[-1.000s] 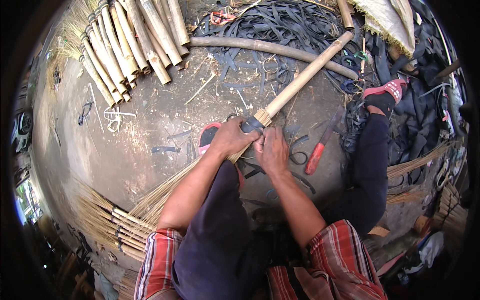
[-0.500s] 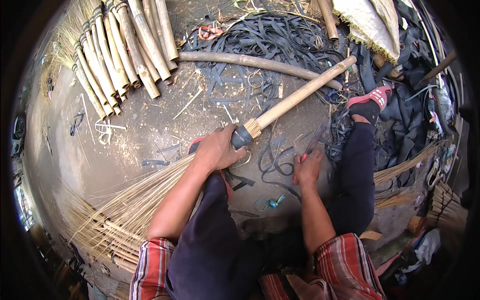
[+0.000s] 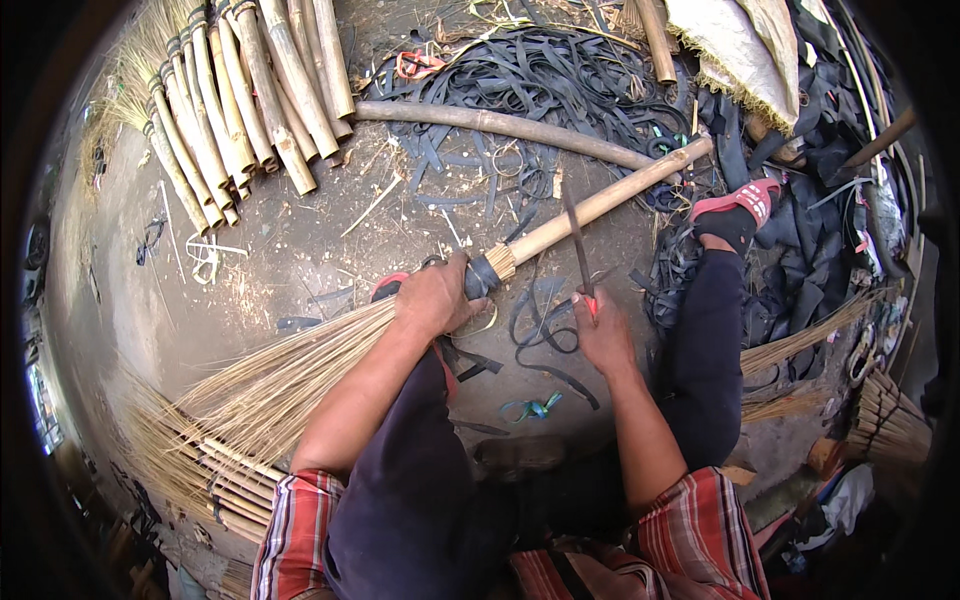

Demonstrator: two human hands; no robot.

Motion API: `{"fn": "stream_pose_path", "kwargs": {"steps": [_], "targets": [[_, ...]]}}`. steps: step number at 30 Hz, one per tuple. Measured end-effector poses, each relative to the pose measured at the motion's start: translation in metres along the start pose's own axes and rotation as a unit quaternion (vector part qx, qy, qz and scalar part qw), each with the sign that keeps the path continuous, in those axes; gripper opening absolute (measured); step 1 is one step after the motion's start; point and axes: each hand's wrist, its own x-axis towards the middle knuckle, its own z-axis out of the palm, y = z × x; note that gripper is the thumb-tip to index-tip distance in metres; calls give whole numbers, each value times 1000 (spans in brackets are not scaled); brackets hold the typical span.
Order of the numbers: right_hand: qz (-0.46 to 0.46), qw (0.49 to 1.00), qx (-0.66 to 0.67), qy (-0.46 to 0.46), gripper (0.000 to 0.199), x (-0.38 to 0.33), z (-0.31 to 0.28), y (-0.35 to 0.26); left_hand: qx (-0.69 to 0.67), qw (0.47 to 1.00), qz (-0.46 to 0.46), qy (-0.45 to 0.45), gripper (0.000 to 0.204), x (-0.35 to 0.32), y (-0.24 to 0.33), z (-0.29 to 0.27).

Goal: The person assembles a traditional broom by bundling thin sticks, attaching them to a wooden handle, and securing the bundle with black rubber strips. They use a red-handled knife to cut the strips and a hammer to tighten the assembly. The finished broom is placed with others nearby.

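Broom (image 3: 503, 260), one: lying diagonally over the floor (image 3: 300, 225), bristles to lower left, handle to upper right. Made up of pale straw bristles (image 3: 300, 365), a black binding (image 3: 482, 278), a short collar of cut straw ends and a bamboo handle (image 3: 620, 205).

Left hand (image 3: 435, 298): closed around the broom at the binding, thumb on the near side.

Right hand (image 3: 603, 335): closed on the red grip of a knife (image 3: 577, 238), beside the broom. Blade long, dark, narrow, pointing away from the person and crossing the bamboo handle in view; contact between the two cannot be told.

Curved pole (image 3: 500, 122), one: on the floor beyond the broom, its right end near the handle's far end.

Black strips (image 3: 540, 70): tangled heap behind the pole; loose lengths also between the hands.

Teal strip (image 3: 533, 407), one: knotted, on the floor nearer the person.

Bamboo-handled brooms (image 3: 235, 110), a group: upper left, side by side, bristles outward.

Further brooms (image 3: 235, 475): lower left, partly under the held broom's bristles.

Pale sacking (image 3: 745, 50), one piece: upper right, frayed edge.

Red sandal (image 3: 738, 203): on the person's right foot, beside black scraps.
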Motion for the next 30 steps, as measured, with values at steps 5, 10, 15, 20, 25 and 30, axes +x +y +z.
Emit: {"fn": "stream_pose_path", "kwargs": {"steps": [5, 10, 15, 20, 25, 30], "targets": [[70, 994, 9, -85, 33, -9, 8, -22, 2, 1000, 17, 7, 68, 7, -3, 8], [-34, 989, -94, -110, 32, -12, 6, -36, -8, 1000, 14, 18, 60, 6, -6, 10], [-56, 959, -81, -268, 35, -15, 16, -35, -9, 1000, 15, 2, 60, 6, -3, 7], [120, 982, 102, -100, 41, -24, 27, -31, -11, 1000, 4, 3, 65, 7, -2, 4], [-85, 977, -112, -160, 33, -23, 16, -38, 19, 997, 26, 72, 63, -4, -1, 19], [7, 974, -62, -220, 34, -24, 7, -53, 50, 992, 41, 111, 60, -14, 4, 35]]}}
